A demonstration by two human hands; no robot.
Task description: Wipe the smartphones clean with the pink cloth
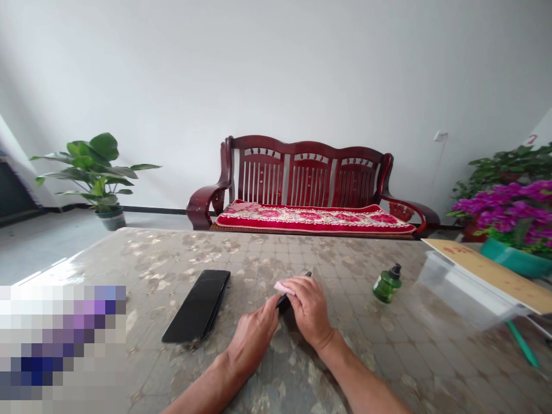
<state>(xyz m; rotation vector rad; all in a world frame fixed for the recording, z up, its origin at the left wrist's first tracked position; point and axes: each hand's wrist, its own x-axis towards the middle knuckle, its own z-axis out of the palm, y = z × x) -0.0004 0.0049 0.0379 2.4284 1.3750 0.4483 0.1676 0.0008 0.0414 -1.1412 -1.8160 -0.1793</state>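
My left hand (254, 333) and my right hand (308, 310) meet over a small dark device (285, 300) that lies on the table (336, 253). The left fingers are closed on its near end. My right hand presses a small pink cloth (284, 287) onto its top with closed fingers. A second, larger black phone (198, 305) lies flat to the left, untouched. A small green bottle (387, 284) with a black cap stands to the right of my hands.
A clear plastic box (466, 299) with a cardboard sheet (491, 270) on it sits at the table's right edge. Beyond the table are a red wooden bench (310, 184), a leafy plant (97, 172) at left and purple flowers (513, 210) at right.
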